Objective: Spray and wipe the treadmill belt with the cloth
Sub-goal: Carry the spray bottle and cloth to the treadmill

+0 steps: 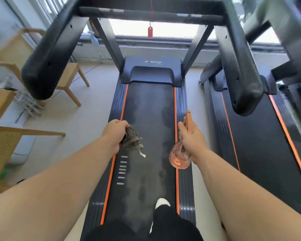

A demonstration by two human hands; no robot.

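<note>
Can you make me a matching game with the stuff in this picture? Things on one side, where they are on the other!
Things:
1. cloth
2. spray bottle
3. white shoe
4. red tag

Places:
A. standing on the treadmill belt
B. gripped in the left hand
C. hanging from a cord up front
D. held in the right hand

Pairs: 1-B, 2-D, 3-A, 4-C

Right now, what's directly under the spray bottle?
Under the spray bottle, held in the right hand, runs the treadmill's orange stripe at the belt edge. The bottle covers the stretch right beneath it.
</note>
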